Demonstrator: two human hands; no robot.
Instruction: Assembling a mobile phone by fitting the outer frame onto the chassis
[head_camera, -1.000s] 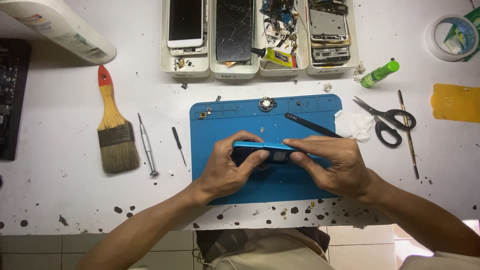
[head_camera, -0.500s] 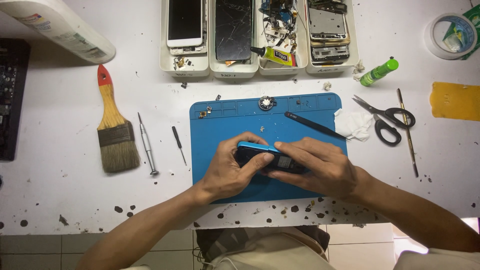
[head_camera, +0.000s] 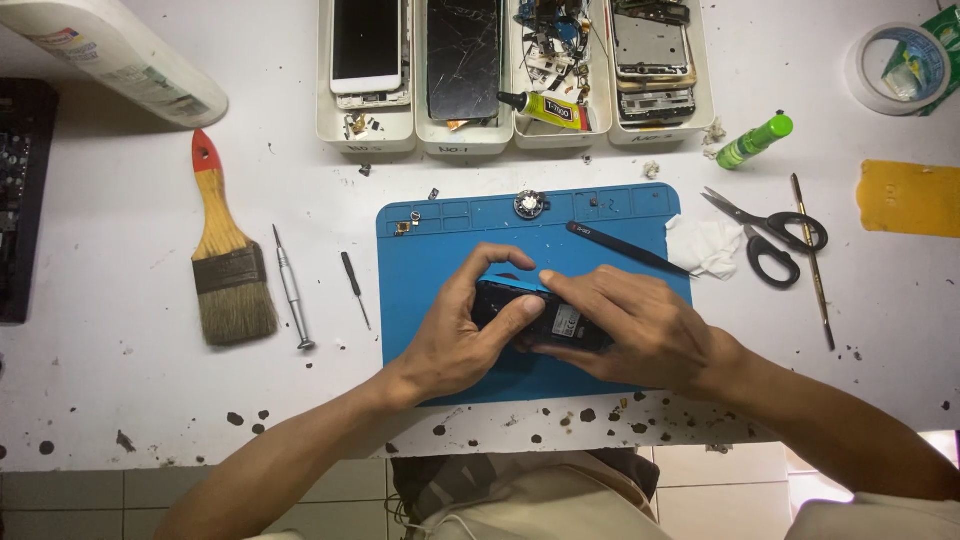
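A dark phone body with a blue edge (head_camera: 545, 315) lies tilted on the blue work mat (head_camera: 440, 235) in the middle of the white table. My left hand (head_camera: 455, 335) grips its left end, thumb and fingers curled around it. My right hand (head_camera: 630, 330) holds the right part, with the index finger stretched along the upper blue edge. Much of the phone is hidden under both hands. Black tweezers (head_camera: 625, 247) lie on the mat just above my right hand.
Four white trays (head_camera: 365, 140) with phones, a cracked screen and parts line the back edge. A paintbrush (head_camera: 228, 255) and two small screwdrivers (head_camera: 293, 290) lie left of the mat. Scissors (head_camera: 775, 230), crumpled tissue (head_camera: 705, 245), a green bottle (head_camera: 755, 140) and a yellow cloth (head_camera: 905, 198) lie right.
My right hand has slid left over the phone, and the phone has turned from edge-up to lying flatter with its dark inner side showing. My left hand stays at the left end.
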